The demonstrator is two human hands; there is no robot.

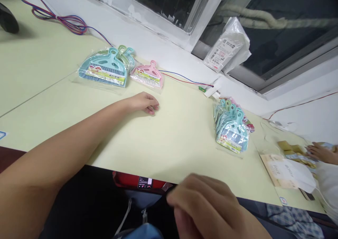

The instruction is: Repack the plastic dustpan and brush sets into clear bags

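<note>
My left hand [146, 103] rests on the pale table, its fingers loosely bent and a little apart, with nothing visible in them. Just beyond it lies a pink mini dustpan-and-brush set [148, 75] in clear film. Left of that are a larger blue dustpan-and-brush set [104, 69] and more wrapped sets in green and blue, partly hidden. Close to the camera, my right hand [208, 203] hovers over the table's front edge with curled fingers; no object shows in it. Beyond it stands an overlapping row of wrapped blue and green dustpan sets [232, 128].
A white plastic package [228, 47] leans by the window. Red and blue wire [70, 22] is coiled at the back left. At the right, another person's hand [322, 151] is near yellow sponge-like pieces [292, 147] and a white-and-beige packet [287, 172]. A lit phone [145, 182] lies below the table edge.
</note>
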